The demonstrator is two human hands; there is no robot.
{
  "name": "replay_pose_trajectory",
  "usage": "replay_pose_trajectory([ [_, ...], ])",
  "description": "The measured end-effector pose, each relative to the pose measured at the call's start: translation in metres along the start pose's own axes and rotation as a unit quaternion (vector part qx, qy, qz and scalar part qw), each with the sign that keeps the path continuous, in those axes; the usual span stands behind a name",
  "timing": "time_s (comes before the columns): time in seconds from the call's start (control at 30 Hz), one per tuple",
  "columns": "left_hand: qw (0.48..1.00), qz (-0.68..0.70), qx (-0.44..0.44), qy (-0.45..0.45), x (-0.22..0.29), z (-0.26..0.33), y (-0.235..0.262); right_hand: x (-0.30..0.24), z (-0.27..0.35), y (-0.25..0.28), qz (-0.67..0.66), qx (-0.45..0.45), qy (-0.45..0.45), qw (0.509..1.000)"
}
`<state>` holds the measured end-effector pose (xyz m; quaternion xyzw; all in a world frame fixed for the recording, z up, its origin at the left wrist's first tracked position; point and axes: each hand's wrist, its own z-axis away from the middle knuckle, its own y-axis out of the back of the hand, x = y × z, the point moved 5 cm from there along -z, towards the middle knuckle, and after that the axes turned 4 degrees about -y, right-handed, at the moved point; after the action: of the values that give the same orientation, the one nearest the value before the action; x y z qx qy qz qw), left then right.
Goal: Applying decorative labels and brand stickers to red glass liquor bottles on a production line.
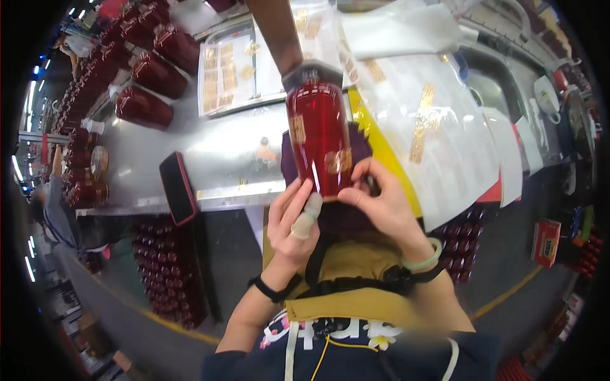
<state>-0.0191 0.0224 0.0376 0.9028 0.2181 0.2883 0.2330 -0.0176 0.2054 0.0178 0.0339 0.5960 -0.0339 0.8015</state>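
A tall dark red glass jar [318, 136] with gold stickers stands upright over the front edge of the steel table [222, 159]. My left hand [293, 219], with a bandaged finger, grips its lower left side. My right hand [381, 200] holds the lower right side, thumb pressing a gold sticker [337, 160] near the jar's base. Another person's forearm [276, 32] reaches in from the top, ending just above the jar's grey cap [304, 76].
Several red jars [149, 76] lie in rows at the table's left. A tray with gold sticker sheets [222, 70] sits behind. A dark phone [178, 187] lies at the table edge. White sticker backing sheets [432, 127] cover the right. More red jars [168, 273] are stacked below.
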Motion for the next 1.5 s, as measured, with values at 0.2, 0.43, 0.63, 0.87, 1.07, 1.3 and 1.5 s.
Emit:
replay_pose_trajectory([
  [0.2, 1.000, 0.010, -0.017, 0.006, -0.004, 0.022, -0.001, 0.018, 0.005, -0.001, 0.010, -0.010, -0.006, 1.000],
  [0.43, 0.993, -0.077, -0.078, -0.048, 0.006, 0.023, -0.006, 0.009, 0.004, -0.002, 0.052, 0.024, 0.041, 0.998],
  [0.63, 0.979, -0.167, -0.093, -0.070, 0.014, 0.030, -0.019, 0.014, 0.003, 0.000, 0.018, 0.020, 0.052, 0.998],
  [0.87, 0.967, -0.230, -0.093, -0.057, 0.018, 0.032, -0.031, 0.032, 0.008, 0.018, -0.123, 0.057, 0.063, 0.989],
  [1.07, 0.969, -0.220, -0.104, -0.050, 0.022, 0.025, -0.027, 0.014, 0.020, 0.029, 0.017, 0.130, 0.078, 0.988],
  [1.3, 0.996, 0.070, -0.050, -0.006, -0.008, -0.033, 0.036, -0.004, 0.034, -0.007, 0.140, 0.131, 0.189, 0.963],
  [1.5, 0.978, 0.170, 0.116, -0.027, -0.101, -0.177, 0.124, -0.017, 0.028, 0.023, 0.103, 0.150, 0.129, 0.975],
])
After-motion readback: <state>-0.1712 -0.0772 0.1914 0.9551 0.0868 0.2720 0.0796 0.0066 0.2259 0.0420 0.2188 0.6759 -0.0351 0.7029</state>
